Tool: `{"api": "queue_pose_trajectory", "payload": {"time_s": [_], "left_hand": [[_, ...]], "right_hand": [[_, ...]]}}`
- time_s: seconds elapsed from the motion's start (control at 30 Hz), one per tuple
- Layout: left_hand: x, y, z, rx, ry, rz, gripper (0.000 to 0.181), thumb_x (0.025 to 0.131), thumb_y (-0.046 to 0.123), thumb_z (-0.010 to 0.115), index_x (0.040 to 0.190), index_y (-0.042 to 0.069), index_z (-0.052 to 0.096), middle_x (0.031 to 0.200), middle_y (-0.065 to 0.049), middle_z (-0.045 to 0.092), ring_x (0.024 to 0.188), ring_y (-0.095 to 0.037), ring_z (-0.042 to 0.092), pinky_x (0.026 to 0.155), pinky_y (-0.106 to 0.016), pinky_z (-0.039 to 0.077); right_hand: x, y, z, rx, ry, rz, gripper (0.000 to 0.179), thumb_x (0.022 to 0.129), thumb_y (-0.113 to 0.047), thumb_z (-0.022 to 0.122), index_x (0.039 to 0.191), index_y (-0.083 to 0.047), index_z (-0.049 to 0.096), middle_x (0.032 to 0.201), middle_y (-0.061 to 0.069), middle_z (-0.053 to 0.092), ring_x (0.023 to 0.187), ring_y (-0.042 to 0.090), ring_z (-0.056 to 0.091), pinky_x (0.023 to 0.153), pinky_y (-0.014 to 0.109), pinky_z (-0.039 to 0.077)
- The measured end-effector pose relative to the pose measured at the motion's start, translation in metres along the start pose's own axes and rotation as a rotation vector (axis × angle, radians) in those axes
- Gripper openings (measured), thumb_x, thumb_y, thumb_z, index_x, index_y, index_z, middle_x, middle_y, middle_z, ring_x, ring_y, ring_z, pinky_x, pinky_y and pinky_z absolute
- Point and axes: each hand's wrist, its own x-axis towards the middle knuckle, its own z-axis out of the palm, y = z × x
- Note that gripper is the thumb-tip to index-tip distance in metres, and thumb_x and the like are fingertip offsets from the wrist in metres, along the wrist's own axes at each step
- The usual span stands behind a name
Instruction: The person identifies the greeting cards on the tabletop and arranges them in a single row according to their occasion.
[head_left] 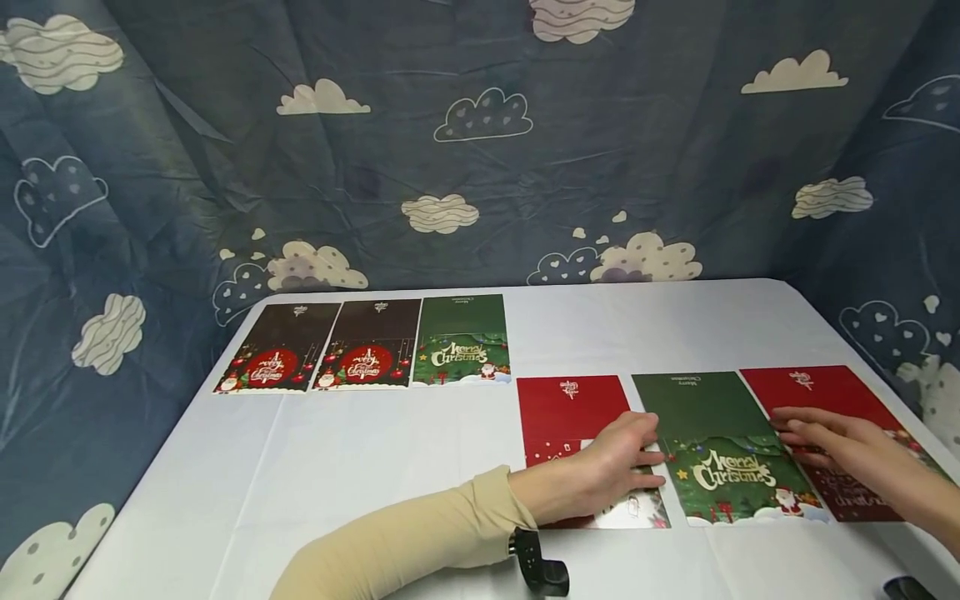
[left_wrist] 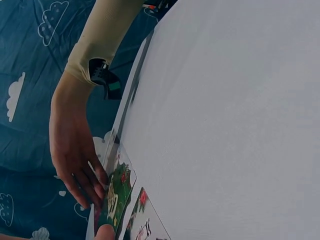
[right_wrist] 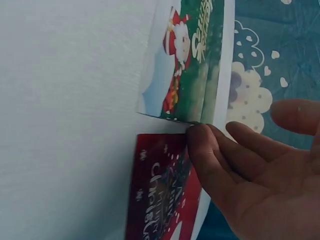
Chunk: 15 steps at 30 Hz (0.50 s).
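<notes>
Where the white table runs back toward the cloud-print cloth, at the middle left of the frame, a first dark card lies flat, its lower half bearing a red round with lettering. Just right of it is a second dark card of the same design, then an upper green card reading "Merry Christmas". From the bottom center a beige sleeve reaches in, a black device at its cuff. Right of center, a red-and-white card lies partly covered by the left hand, whose fingers are extended and grasp nothing, their tips at the left edge of the lower green card; whether they touch it, I cannot tell. That card lies flat between the two hands, a Santa printed near its lower right corner. At its right edge is the right hand, fingers reaching left and clasping nothing; its own wrist view shows the thumb well apart from the fingers. Beneath this hand, at the lower right of the frame, a red card lies flat, partly hidden.
</notes>
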Motion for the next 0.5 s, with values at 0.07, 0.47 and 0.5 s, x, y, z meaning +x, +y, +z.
{"api": "queue_pose_trajectory", "payload": {"time_s": [0.07,0.47,0.5], "left_hand": [[0.002,0.000,-0.003,-0.011,-0.006,0.000,0.043,0.103,0.024,0.047,0.141,0.006,0.038,0.143,-0.021,0.042,0.124,-0.040,0.049,0.101,-0.057,0.043],[0.017,-0.005,-0.008,-0.140,0.108,0.023,0.033,0.094,0.002,0.054,0.125,-0.006,0.049,0.113,-0.015,0.056,0.103,-0.043,0.063,0.091,-0.054,0.052],[0.018,-0.004,-0.009,-0.144,0.118,0.023,0.032,0.094,0.001,0.055,0.125,-0.007,0.049,0.110,-0.016,0.056,0.100,-0.042,0.064,0.090,-0.053,0.052]], "right_hand": [[0.003,0.001,-0.001,0.018,-0.010,0.005,0.058,0.109,-0.029,0.033,0.142,0.019,0.030,0.135,0.042,0.042,0.093,0.002,0.064,0.075,0.027,0.058],[0.021,0.016,-0.007,0.135,-0.013,0.048,0.062,0.108,-0.027,0.042,0.143,0.020,0.023,0.127,0.037,0.054,0.090,0.014,0.069,0.077,0.033,0.059],[0.023,0.016,-0.008,0.141,-0.017,0.055,0.062,0.107,-0.027,0.042,0.143,0.021,0.023,0.126,0.037,0.054,0.090,0.015,0.069,0.077,0.032,0.059]]}}
